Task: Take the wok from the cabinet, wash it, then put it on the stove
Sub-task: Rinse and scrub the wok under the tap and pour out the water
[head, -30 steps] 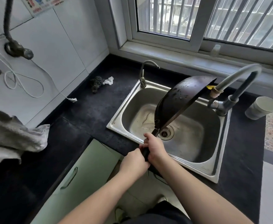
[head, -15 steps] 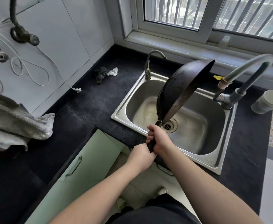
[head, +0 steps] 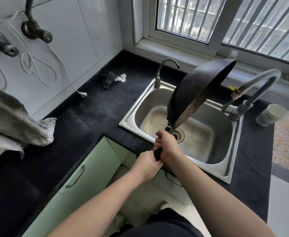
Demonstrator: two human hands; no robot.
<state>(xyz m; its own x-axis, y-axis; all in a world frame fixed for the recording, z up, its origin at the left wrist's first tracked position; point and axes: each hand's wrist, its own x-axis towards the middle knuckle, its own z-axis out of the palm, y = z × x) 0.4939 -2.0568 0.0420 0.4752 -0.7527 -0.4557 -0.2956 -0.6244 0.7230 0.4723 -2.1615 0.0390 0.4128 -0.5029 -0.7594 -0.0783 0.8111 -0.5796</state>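
Note:
A black wok [head: 196, 89] is held tipped on its edge above the steel sink [head: 222, 170], its outer bottom facing left and its rim toward the right. Both hands grip its dark handle at the sink's front edge. My right hand [head: 167, 145] holds the handle higher up, near the pan. My left hand [head: 147, 164] holds the handle's lower end. The large grey faucet [head: 253, 93] arches at the sink's right side, and no water runs from it. The stove is not in view.
A small thin tap [head: 164, 69] stands at the sink's back left. A dark scrubber with a white scrap [head: 113, 78] lies on the black counter. A grey towel [head: 17, 127] lies at left, a white cup [head: 271, 114] at right. A green cabinet door [head: 82, 178] stands open below.
The wok has tipped a little more upright over the sink while both hands keep their hold on the handle. The camera has moved down and left.

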